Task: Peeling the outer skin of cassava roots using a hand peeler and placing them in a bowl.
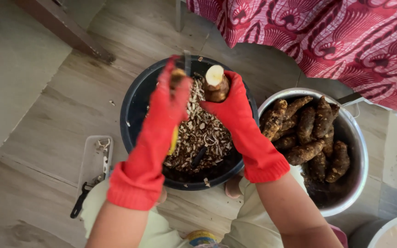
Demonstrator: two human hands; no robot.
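Grater [93, 167] lying on floor [47, 115], far left, not in use.

Left hand [173, 94] in red glove, fingers closing around knife [185, 64], blade pointing up over black bowl [136, 103].

Right hand [230, 103] in red glove, fingers wrapping tight around brown root [216, 85], top end already white.

Root sitting above bowl, peels [198, 133] piling inside.

Good way, I think: cutting thin, blade going away from fingers, turning root slowly.

Silver bowl [359, 156] on right holding more roots [309, 133].

Basin [134, 110] with peelings centre; bowl [359, 151] of roots right; tray [93, 160] left on floor [47, 115].
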